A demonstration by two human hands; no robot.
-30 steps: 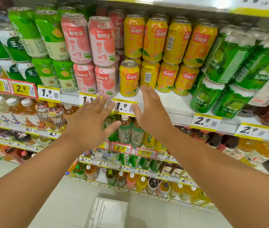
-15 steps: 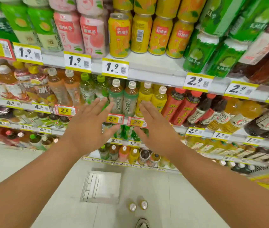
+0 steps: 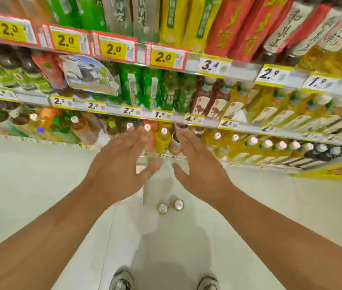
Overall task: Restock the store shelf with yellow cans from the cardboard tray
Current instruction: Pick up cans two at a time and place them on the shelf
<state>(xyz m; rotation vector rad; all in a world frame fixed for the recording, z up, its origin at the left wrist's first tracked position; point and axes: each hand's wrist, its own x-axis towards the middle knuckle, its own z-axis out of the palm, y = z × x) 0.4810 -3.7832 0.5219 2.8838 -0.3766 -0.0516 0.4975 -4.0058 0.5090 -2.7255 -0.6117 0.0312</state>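
Note:
Two yellow cans stand upright on the pale floor, one (image 3: 162, 208) just left of the other (image 3: 178, 204), seen from above with their silver tops showing. My left hand (image 3: 120, 170) and my right hand (image 3: 199, 170) hover above and beyond them, palms down, fingers spread, holding nothing. Between the hands a pale, blurred flat shape (image 3: 155, 183) lies on the floor, likely the cardboard tray, mostly hidden by my left hand. The shelf row of yellow cans is out of view.
Lower store shelves (image 3: 187, 68) packed with bottled drinks and price tags fill the top of the view, blurred by motion. My two shoes (image 3: 122, 279) (image 3: 207, 282) stand on the floor at the bottom edge. A yellow shelf base (image 3: 333, 174) runs at right.
The view has swung down from the can shelf to the lower shelves and floor. Both open hands have dropped with it, and the two floor cans now sit closer below them.

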